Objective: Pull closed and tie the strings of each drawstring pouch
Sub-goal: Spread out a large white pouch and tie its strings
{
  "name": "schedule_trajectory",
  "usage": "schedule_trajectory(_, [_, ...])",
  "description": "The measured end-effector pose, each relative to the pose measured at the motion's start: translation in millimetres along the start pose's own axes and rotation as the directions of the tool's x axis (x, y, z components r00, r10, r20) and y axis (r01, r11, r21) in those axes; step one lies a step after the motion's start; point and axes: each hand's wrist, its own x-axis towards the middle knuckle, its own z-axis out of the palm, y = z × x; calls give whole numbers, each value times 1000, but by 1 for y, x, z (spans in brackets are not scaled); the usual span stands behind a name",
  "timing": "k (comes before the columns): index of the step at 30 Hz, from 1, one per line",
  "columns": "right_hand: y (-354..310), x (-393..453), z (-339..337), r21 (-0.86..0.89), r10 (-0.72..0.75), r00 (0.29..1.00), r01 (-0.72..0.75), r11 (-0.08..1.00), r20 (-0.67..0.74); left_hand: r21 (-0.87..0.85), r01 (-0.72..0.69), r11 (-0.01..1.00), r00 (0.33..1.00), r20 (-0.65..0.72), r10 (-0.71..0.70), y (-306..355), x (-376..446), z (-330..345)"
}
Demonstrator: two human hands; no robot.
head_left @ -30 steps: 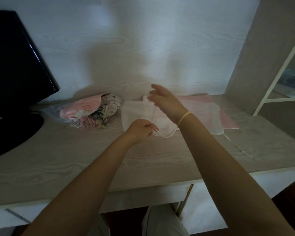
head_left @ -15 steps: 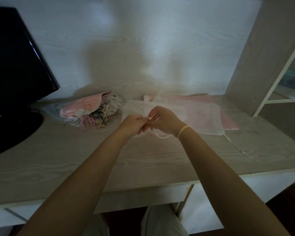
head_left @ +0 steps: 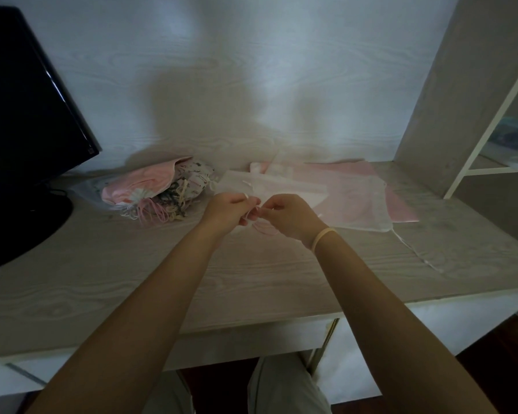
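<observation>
While both fists sit near frame center, my left hand (head_left: pixel 226 211) & right hand (head_left: pixel 287 216) each pinch the white strings (head_left: pixel 253 204), fingers clamped shut on them. White pouch (head_left: pixel 281 189) lies on the desk (head_left: pixel 132 279) just behind my knuckles; pile of pouches (head_left: pixel 159 192) to the left, by the monitor (head_left: pixel 27 121).

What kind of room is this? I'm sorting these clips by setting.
Probably a home desk or study corner: a pale wood-grain desk, a black glossy monitor at its left, and a white-framed shelf unit at its right. Fabric pouches lie along the wall.
</observation>
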Motion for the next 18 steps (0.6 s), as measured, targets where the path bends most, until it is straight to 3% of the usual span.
schedule_trajectory(6, [3,-4,3,209,121,991,-130,969,58,41,7,999,998,68,-10,2,-2,2])
schedule_trajectory(10, [9,-3,1,-7,121,991,-121,993,54,80,-1,997,998,60,-4,0,-5,1])
schedule_trajectory(12, [11,-1,-1,-25,95,995,-95,995,-16,92,-16,996,999,42,12,-1,-6,2])
schedule_trajectory(15, [8,-1,-1,114,27,989,-10,993,-144,175,-59,983,998,9,59,0,-6,4])
schedule_trajectory(18, [3,-5,5,253,1,994,27,967,-109,288,-111,951,994,12,112,1,-7,6])
